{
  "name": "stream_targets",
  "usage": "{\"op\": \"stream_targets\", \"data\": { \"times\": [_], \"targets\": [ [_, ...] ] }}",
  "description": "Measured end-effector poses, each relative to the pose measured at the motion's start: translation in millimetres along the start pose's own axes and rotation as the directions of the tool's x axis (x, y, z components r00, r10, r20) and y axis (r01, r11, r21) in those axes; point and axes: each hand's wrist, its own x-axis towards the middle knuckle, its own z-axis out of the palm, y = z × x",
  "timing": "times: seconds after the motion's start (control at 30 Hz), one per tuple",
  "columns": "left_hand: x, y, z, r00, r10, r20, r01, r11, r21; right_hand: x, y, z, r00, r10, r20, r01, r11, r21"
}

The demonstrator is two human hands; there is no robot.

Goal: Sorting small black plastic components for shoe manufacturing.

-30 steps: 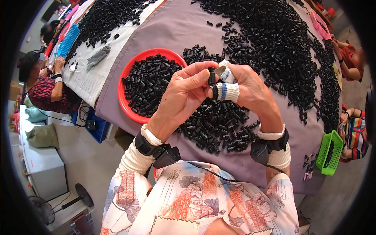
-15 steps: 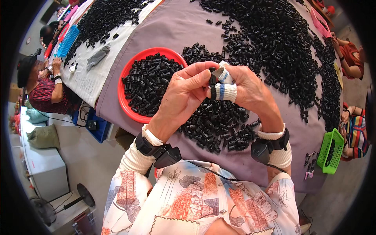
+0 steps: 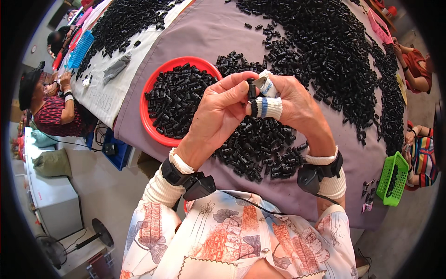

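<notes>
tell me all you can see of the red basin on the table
The red basin is round, with a smooth rim, and looks like plastic. It sits upright on the mauve cloth, beside and left of a loose pile of black parts. Similar small black parts fill much of it, hiding its bottom. The left hand and wrist cover part of its right side in this view; whether they touch it cannot be told.
</notes>
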Motion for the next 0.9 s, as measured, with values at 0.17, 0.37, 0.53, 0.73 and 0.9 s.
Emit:
{"op": "stream_targets", "data": {
  "times": [0.17,0.37,0.53,0.73,0.9],
  "targets": [
    [-0.6,0.8,0.1,1.000,-0.005,0.004,0.004,1.000,0.013,0.6,1.8,0.0,1.000,0.003,0.015,-0.003,1.000,-0.028],
    [-1.0,-0.2,0.5,1.000,-0.004,-0.007,0.004,1.000,0.005,-0.7,-4.3,-1.2,0.999,0.017,0.037,-0.014,0.997,-0.071],
    [-1.4,-0.7,3.4,0.999,0.016,-0.048,-0.013,0.998,0.062,-1.3,-0.4,-1.1,0.999,-0.031,0.044,0.035,0.996,-0.080],
    [-2.1,-1.2,2.2,0.996,0.062,-0.065,-0.048,0.979,0.196,-2.5,3.4,1.6,0.999,-0.044,0.025,0.046,0.993,-0.105],
    [-1.9,-2.2,6.6,0.992,0.115,-0.055,-0.097,0.960,0.263,-2.6,5.0,0.5,1.000,-0.021,0.018,0.022,0.995,-0.101]
  ]
}}
